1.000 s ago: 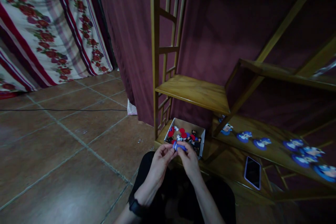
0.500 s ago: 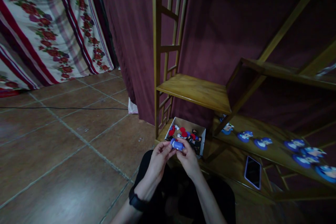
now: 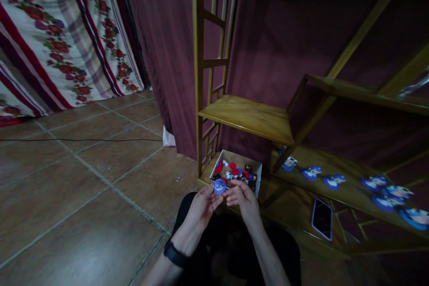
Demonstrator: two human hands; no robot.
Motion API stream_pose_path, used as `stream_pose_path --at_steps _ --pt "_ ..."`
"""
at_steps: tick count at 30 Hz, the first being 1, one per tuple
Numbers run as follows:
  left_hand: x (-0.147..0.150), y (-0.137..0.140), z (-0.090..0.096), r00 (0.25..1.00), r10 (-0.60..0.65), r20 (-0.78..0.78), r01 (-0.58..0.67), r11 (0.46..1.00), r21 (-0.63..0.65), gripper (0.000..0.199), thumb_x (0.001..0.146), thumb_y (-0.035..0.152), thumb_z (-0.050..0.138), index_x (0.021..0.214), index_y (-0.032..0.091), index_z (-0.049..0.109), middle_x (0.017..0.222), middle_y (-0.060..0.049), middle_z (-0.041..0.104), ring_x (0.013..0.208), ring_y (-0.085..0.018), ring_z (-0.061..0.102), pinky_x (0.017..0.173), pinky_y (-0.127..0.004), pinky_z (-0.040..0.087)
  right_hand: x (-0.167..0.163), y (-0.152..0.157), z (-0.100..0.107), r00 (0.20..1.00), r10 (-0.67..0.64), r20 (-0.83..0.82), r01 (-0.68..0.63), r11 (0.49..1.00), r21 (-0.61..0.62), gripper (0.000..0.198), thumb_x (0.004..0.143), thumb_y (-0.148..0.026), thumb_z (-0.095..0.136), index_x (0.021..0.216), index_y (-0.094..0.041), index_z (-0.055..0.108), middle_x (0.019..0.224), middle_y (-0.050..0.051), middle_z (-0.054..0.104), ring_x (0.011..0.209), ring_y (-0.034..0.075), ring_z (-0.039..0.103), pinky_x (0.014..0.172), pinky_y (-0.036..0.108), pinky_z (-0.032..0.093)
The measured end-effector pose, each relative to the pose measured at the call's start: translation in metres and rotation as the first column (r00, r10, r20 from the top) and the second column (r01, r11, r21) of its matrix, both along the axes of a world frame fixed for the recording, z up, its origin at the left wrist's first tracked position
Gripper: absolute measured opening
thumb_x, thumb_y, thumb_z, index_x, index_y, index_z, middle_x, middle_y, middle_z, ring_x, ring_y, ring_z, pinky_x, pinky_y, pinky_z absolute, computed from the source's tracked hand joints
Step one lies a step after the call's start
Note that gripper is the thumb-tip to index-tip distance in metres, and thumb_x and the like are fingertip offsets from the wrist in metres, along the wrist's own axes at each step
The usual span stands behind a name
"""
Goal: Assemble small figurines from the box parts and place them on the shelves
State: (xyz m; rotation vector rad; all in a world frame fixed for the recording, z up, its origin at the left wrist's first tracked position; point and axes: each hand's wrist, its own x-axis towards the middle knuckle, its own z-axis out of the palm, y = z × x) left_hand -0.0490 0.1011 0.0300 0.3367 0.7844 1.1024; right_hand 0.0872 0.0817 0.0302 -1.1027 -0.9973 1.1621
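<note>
A small blue figurine [image 3: 219, 186] with a round base is held in the fingertips of my left hand [image 3: 201, 205], in front of the box. Close to its right side is my right hand [image 3: 244, 199], fingers stretched and apart, not closed round it; whether a fingertip touches it I cannot tell. Behind the hands stands an open cardboard box [image 3: 259, 174] with several small red, white, blue and black figures [image 3: 234, 171] in it. Its near edge is partly hidden by my hands.
A wooden shelf unit [image 3: 248, 116] rises behind the box. Several blue-and-white figurines [image 3: 334, 181] stand on the shelf at right. A phone [image 3: 322, 219] lies on the lower board. A black cable [image 3: 83, 140] crosses the tiled floor at left.
The blue figurine has turned from lying sideways between both hands to showing its round end. My right hand has let go, and its fingers have opened.
</note>
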Motion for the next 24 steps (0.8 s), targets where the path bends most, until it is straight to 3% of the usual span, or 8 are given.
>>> stream_pose_path --at_steps 3,8,12,17,24 --pt "0.000 0.001 -0.003 0.999 -0.020 -0.029 0.019 0.999 -0.039 0.010 0.076 0.019 0.061 0.080 0.010 0.061 0.069 -0.009 0.068 0.059 -0.012 0.065 0.056 -0.019 0.052 0.001 -0.001 -0.002 0.995 -0.048 0.091 0.047 0.999 0.010 0.036 0.082 -0.045 0.046 0.099 -0.017 0.059 0.067 0.003 0.065 0.055 0.014 0.060 0.050 0.027 0.053" --pt "0.003 -0.002 -0.001 0.997 -0.017 -0.072 0.014 0.999 -0.039 0.010 0.074 0.020 0.063 0.078 0.011 0.059 0.070 -0.009 0.068 0.059 -0.013 0.064 0.056 -0.021 0.053 -0.001 -0.001 -0.004 0.956 -0.051 0.289 0.022 0.994 0.104 0.031 0.075 -0.033 0.058 0.105 -0.024 0.061 0.106 0.006 0.065 0.098 0.021 0.060 0.083 0.035 0.050" --pt "0.009 -0.008 0.004 0.995 0.021 -0.093 -0.014 0.997 0.072 0.014 0.071 0.021 0.067 0.077 0.013 0.058 0.069 -0.003 0.065 0.059 -0.010 0.062 0.063 -0.023 0.053 -0.003 -0.002 -0.007 0.975 0.030 0.221 -0.050 0.995 0.083 0.036 0.075 -0.029 0.058 0.111 -0.025 0.058 0.107 0.005 0.065 0.099 0.021 0.060 0.087 0.037 0.048" --pt "0.015 -0.016 0.013 0.989 0.004 -0.146 0.027 0.977 0.210 0.019 0.068 0.023 0.070 0.080 0.014 0.059 0.075 -0.003 0.064 0.068 -0.012 0.062 0.070 -0.026 0.052 0.003 -0.005 -0.005 0.982 0.031 0.188 -0.053 0.993 0.110 0.029 0.076 -0.028 0.058 0.104 -0.025 0.063 0.116 0.003 0.062 0.106 0.021 0.057 0.095 0.038 0.043" --pt "0.021 -0.021 0.019 0.934 0.114 -0.337 0.018 0.930 0.367 0.019 0.069 0.029 0.067 0.076 0.015 0.057 0.071 -0.001 0.062 0.063 -0.011 0.058 0.064 -0.025 0.051 0.007 -0.007 -0.004 0.980 0.011 0.197 -0.041 0.988 0.152 0.029 0.075 -0.027 0.059 0.104 -0.026 0.064 0.119 0.003 0.060 0.110 0.021 0.054 0.099 0.041 0.039"
